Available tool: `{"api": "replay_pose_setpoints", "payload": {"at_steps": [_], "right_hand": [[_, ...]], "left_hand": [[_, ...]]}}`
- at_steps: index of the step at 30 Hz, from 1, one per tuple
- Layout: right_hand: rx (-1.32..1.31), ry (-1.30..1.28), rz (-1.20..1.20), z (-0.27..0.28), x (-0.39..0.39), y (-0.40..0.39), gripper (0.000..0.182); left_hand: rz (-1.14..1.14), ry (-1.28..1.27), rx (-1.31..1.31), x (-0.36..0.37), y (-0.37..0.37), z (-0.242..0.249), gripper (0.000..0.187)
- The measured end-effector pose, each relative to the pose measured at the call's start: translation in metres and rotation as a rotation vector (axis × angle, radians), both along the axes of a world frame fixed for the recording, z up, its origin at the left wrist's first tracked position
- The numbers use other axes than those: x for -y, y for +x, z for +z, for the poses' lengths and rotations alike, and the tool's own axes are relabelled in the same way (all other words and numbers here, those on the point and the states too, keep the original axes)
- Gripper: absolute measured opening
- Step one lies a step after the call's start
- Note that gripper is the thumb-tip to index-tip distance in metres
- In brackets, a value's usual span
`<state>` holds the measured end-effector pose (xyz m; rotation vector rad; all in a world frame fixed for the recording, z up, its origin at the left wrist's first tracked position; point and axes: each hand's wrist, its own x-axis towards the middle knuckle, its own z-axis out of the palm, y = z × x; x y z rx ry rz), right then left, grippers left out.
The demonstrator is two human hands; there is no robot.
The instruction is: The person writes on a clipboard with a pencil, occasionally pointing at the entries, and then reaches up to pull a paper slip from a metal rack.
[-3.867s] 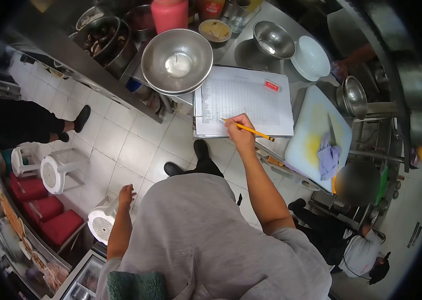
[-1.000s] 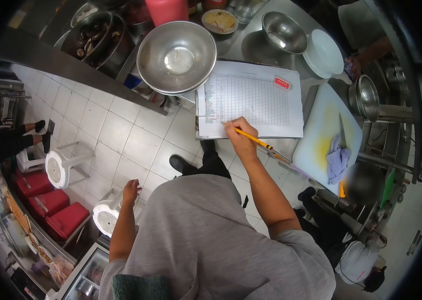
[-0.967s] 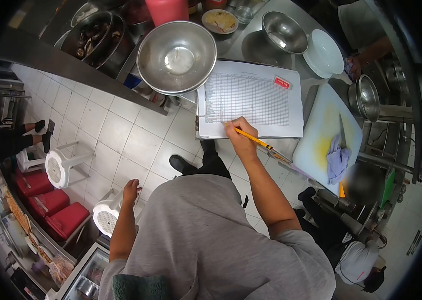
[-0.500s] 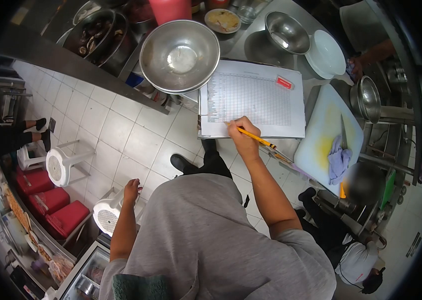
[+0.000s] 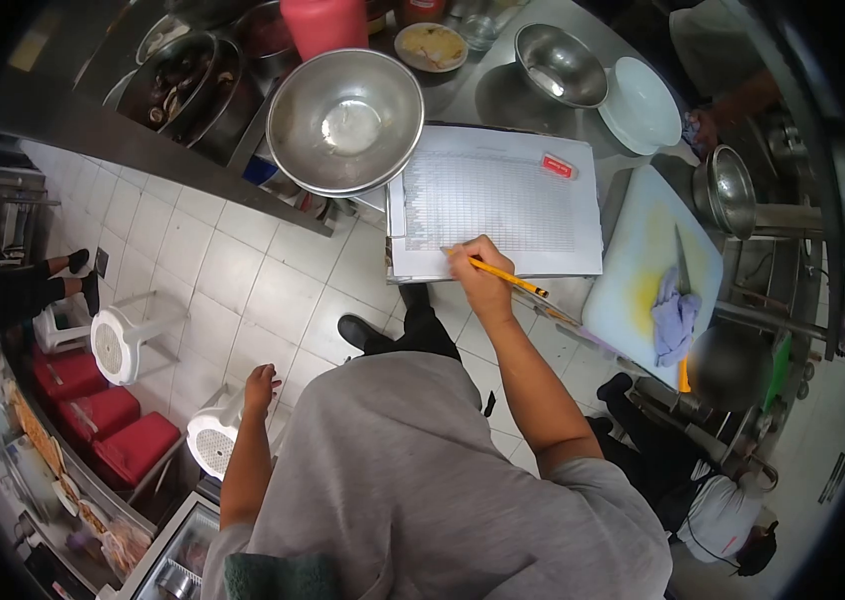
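A yellow pencil (image 5: 511,276) is pinched in my right hand (image 5: 483,278). Its tip meets the lower left part of a printed sheet (image 5: 503,215) covered with a fine table grid. The sheet lies on a board or box with a worn edge at the near side of the counter. A small white-and-red eraser (image 5: 558,166) rests on the paper's upper right. My left hand (image 5: 261,388) hangs by my side above the floor, its fingers loosely bent and holding nothing that I can see.
Beside the sheet stand a large steel bowl (image 5: 346,120) and a cutting board (image 5: 633,275) with a knife (image 5: 684,258) and purple cloth (image 5: 676,322). Behind are a smaller steel bowl (image 5: 561,65) and white bowls (image 5: 643,105). White stools (image 5: 117,346) stand left; other people are nearby.
The view has shifted slightly, so the counter items appear a little further left. My right hand keeps the pencil on the sheet's lower left; my left hand still hangs down.
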<state>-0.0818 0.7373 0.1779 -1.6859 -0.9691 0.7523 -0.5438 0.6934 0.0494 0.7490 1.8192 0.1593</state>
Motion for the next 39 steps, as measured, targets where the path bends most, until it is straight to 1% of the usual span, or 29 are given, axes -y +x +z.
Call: {"api": "replay_pose_setpoints", "payload": {"at_steps": [5, 8, 11, 14, 17, 24, 28, 39], "right_hand": [[0.029, 0.003, -0.024, 0.005, -0.002, -0.003, 0.014], [0.04, -0.008, -0.015, 0.014, -0.002, -0.005, 0.014], [0.035, 0.003, -0.022, 0.013, -0.003, -0.006, 0.014], [0.028, 0.008, -0.029, 0.01, -0.003, -0.007, 0.016], [0.065, 0.023, -0.023, 0.009, -0.004, -0.007, 0.017], [0.111, 0.031, -0.004, 0.008, -0.003, -0.005, 0.018], [0.093, -0.009, 0.015, 0.008, -0.002, -0.004, 0.014], [0.073, -0.045, 0.026, 0.013, -0.002, -0.003, 0.015]], "left_hand": [[0.006, -0.022, -0.001, 0.006, 0.0, 0.001, 0.036], [-0.055, -0.069, 0.023, 0.007, -0.004, -0.002, 0.037], [-0.059, -0.065, 0.019, 0.005, -0.002, -0.002, 0.037], [0.011, -0.006, 0.018, 0.004, 0.006, 0.0, 0.036], [-0.01, 0.02, 0.021, 0.003, 0.006, -0.003, 0.037], [-0.013, 0.009, 0.012, 0.005, 0.007, -0.003, 0.037], [-0.015, 0.008, 0.002, 0.007, 0.007, -0.004, 0.036], [-0.006, -0.002, 0.004, 0.007, 0.005, -0.003, 0.035]]}}
